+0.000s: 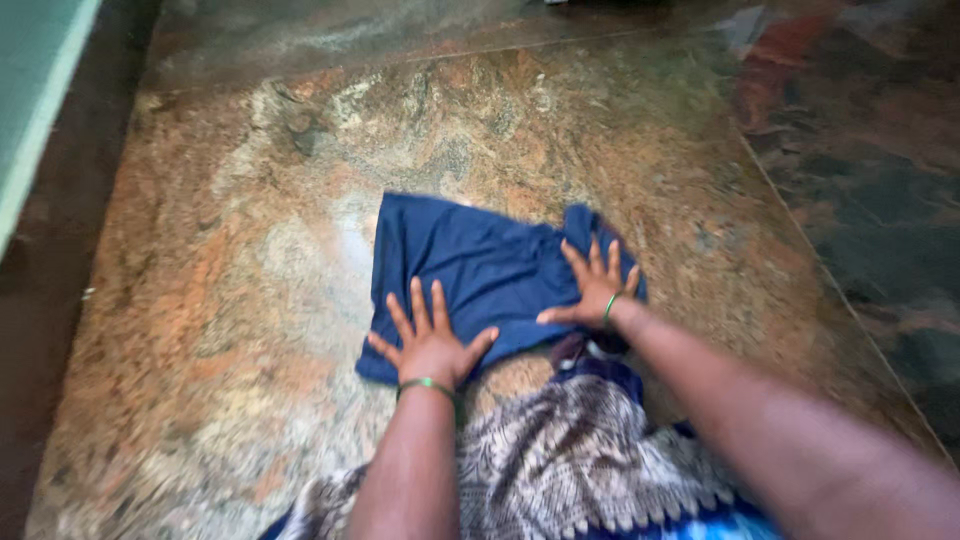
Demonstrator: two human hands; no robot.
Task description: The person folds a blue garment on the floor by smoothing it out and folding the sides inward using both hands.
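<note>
Both hands — left hand (428,342), right hand (593,283) — flat on blue cloth (470,265)

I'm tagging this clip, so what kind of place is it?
Probably a home floor: polished mottled stone floor, a blue cloth pressed flat under the left hand and right hand, patterned garment near.

both arms reach forward and down from the bottom edge of the view, bare to the wrists. the left hand (428,342) lies flat, palm down, fingers spread and pointing away, thumb stretched out toward the right. a green bangle circles its wrist. the right hand (593,286) lies flat too, slightly farther forward, fingers fanned, thumb pointing left. its wrist also carries a green bangle. the right forearm runs diagonally in from the lower right corner.
</note>
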